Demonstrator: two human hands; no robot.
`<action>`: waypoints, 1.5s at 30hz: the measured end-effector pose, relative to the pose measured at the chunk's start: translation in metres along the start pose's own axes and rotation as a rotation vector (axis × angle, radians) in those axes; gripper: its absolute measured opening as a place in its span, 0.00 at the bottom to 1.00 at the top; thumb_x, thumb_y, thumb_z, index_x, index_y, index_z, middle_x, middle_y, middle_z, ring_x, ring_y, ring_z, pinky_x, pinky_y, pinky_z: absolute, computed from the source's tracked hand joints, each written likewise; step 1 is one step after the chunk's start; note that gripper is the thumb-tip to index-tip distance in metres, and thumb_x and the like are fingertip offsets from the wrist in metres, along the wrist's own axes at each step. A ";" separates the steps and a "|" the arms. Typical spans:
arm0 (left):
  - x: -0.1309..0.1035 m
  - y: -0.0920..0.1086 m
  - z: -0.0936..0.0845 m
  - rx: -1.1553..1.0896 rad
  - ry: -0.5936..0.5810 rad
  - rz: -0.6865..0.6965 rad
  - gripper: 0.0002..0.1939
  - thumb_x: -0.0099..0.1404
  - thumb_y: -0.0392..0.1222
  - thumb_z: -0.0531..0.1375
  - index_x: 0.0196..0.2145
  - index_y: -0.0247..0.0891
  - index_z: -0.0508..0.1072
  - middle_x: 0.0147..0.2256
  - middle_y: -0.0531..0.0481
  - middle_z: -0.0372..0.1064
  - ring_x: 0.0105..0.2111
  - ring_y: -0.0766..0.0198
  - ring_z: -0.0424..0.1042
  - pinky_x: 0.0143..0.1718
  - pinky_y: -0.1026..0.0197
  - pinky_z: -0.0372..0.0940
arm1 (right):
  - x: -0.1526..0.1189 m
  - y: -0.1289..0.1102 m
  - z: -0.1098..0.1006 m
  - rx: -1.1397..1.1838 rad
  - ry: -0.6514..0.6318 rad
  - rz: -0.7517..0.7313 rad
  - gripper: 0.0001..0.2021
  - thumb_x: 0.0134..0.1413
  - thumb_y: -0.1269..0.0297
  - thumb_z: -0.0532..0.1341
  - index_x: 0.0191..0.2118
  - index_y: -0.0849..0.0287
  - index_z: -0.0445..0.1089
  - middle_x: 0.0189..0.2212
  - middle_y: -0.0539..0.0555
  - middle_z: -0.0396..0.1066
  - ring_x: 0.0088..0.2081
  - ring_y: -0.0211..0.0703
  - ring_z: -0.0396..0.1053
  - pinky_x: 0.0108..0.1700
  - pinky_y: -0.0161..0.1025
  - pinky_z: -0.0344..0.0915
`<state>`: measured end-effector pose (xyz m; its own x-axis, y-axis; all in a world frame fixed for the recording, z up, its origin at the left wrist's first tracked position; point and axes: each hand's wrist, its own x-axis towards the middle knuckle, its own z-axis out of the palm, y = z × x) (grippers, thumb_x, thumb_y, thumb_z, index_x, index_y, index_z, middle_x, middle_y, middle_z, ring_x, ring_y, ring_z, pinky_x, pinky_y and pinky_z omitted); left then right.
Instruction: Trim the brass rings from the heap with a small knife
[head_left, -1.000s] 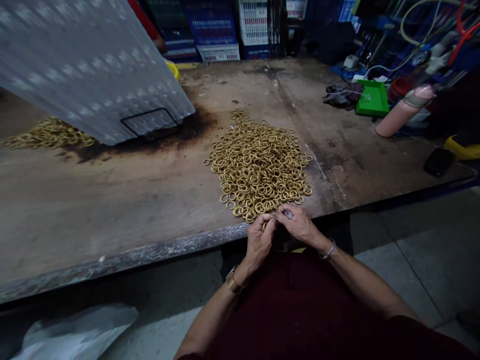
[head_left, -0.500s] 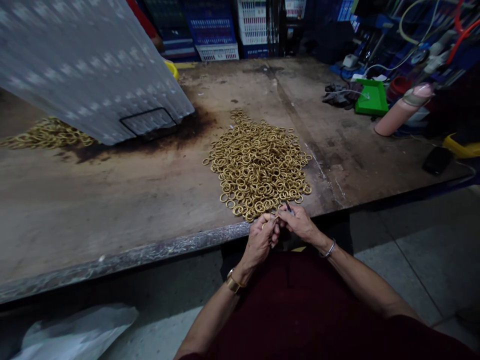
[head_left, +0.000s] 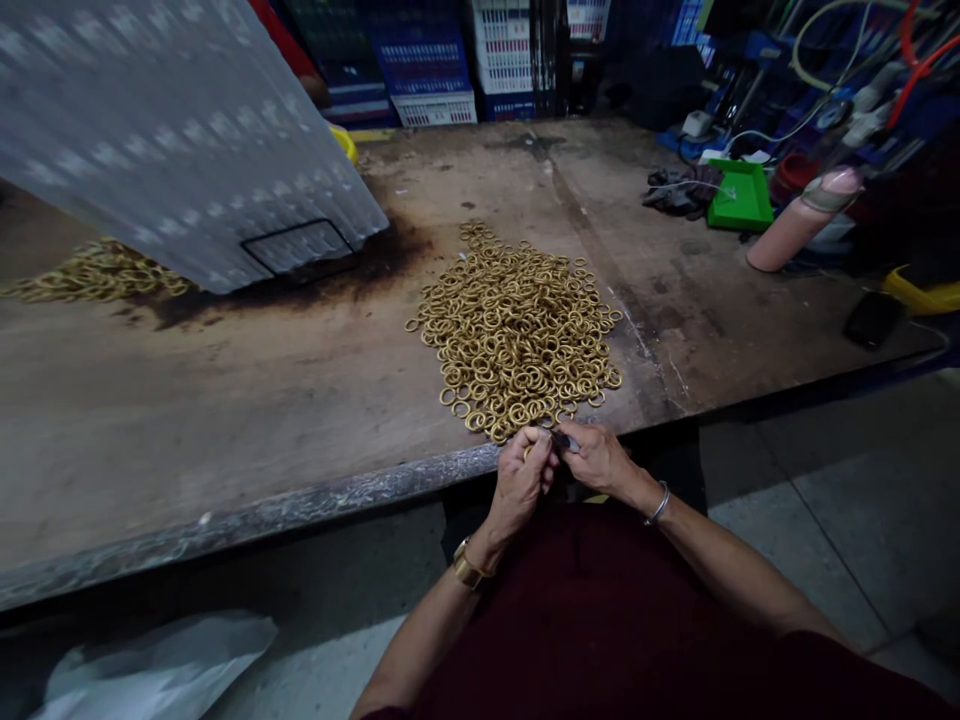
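Golden ring (head_left: 528, 453) in left hand (head_left: 523, 475), dark tool (head_left: 565, 441) (blurred) in right hand (head_left: 601, 460); both hands curled tight.

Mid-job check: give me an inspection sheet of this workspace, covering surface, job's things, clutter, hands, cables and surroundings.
Surface: worn brown wooden tabletop, dark stains around the base of the tilted grey ribbed panel.
Job's things: large heap of gold-coloured metal rings near the front edge; smaller heap at left.
Clutter: bright green rectangular tray and pink cylinder, right side.
Hands: left hand pinches a gold-coloured ring; right hand holds a small dark tool, type unclear.
Cables: orange-red hose, upper right.
Surroundings: stacked blue and white plastic crates behind.
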<state>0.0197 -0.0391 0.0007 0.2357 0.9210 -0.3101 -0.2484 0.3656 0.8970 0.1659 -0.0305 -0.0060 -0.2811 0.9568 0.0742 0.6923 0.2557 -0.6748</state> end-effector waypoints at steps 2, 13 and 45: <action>0.000 0.000 0.000 0.028 0.010 0.008 0.19 0.56 0.58 0.60 0.29 0.38 0.63 0.21 0.58 0.61 0.15 0.76 0.56 0.15 0.72 0.52 | 0.000 -0.002 -0.001 -0.026 -0.013 -0.007 0.06 0.53 0.70 0.54 0.28 0.58 0.66 0.20 0.48 0.65 0.23 0.34 0.60 0.28 0.31 0.51; -0.017 0.010 -0.004 -0.193 -0.170 -0.044 0.17 0.57 0.53 0.62 0.29 0.38 0.62 0.20 0.58 0.62 0.14 0.75 0.56 0.14 0.72 0.50 | 0.001 0.010 -0.016 -0.253 -0.036 0.178 0.11 0.53 0.69 0.54 0.42 0.56 0.70 0.26 0.51 0.72 0.27 0.39 0.67 0.30 0.33 0.53; 0.008 0.005 -0.005 -0.422 -0.074 -0.255 0.17 0.46 0.42 0.69 0.30 0.33 0.68 0.25 0.51 0.67 0.22 0.71 0.66 0.15 0.73 0.54 | 0.024 0.023 -0.012 -0.323 0.100 0.237 0.08 0.55 0.63 0.55 0.37 0.58 0.68 0.29 0.55 0.72 0.30 0.42 0.68 0.33 0.34 0.56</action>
<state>0.0155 -0.0291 0.0006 0.4007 0.7889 -0.4659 -0.5288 0.6144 0.5855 0.1827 -0.0001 -0.0107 -0.0341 0.9991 0.0258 0.9075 0.0418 -0.4181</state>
